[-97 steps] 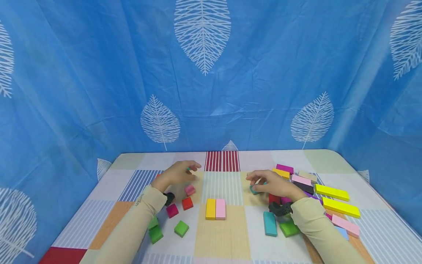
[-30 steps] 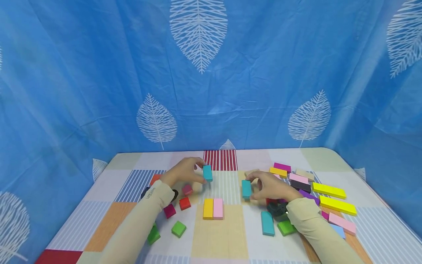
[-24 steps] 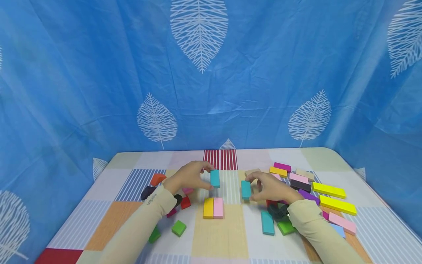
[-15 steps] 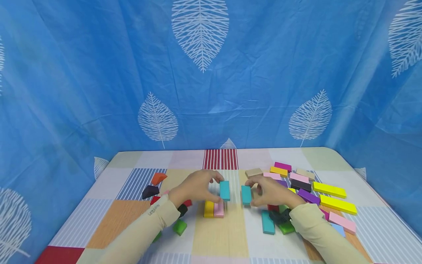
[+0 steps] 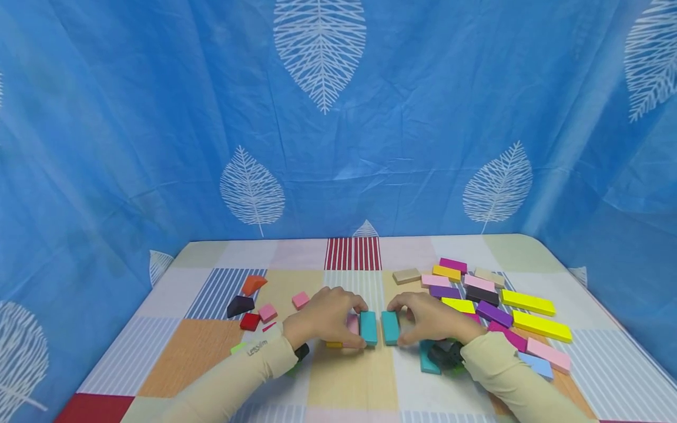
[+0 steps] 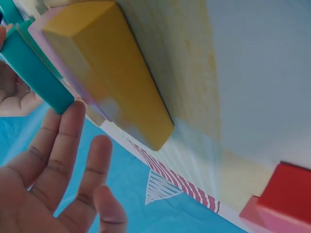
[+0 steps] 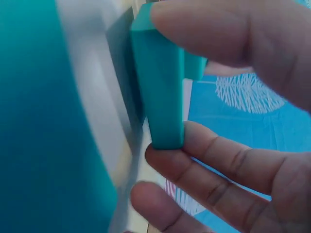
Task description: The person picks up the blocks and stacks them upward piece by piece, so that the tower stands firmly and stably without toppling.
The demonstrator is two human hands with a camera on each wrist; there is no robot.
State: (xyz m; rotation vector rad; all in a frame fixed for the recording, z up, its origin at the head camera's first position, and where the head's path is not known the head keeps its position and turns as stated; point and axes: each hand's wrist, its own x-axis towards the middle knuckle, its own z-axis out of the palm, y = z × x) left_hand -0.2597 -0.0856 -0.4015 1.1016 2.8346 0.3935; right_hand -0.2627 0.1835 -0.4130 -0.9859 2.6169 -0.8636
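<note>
In the head view, my left hand (image 5: 325, 317) pinches a teal block (image 5: 368, 328) end to end between thumb and fingers. Facing it, my right hand (image 5: 441, 317) grips a second teal block (image 5: 390, 328) the same way. Only a narrow gap parts the two blocks, which run parallel. Just left of the left hand's block lie a pink block (image 5: 352, 326) and a yellow block (image 6: 112, 68), side by side and partly covered by the hand. The right wrist view shows the right-hand block (image 7: 160, 87) with the thumb on one end and fingertips on the other.
Many coloured blocks lie at right, among them long yellow ones (image 5: 542, 327) and a blue one (image 5: 535, 365). A third teal block (image 5: 429, 358) sits by the right wrist. At left are an orange piece (image 5: 254, 285), a black piece (image 5: 240, 306) and a red block (image 5: 250, 321).
My left hand has carried its teal block right and nearer me, past the yellow and pink pair. The right hand has come slightly nearer with its block, and the gap between both blocks has narrowed.
</note>
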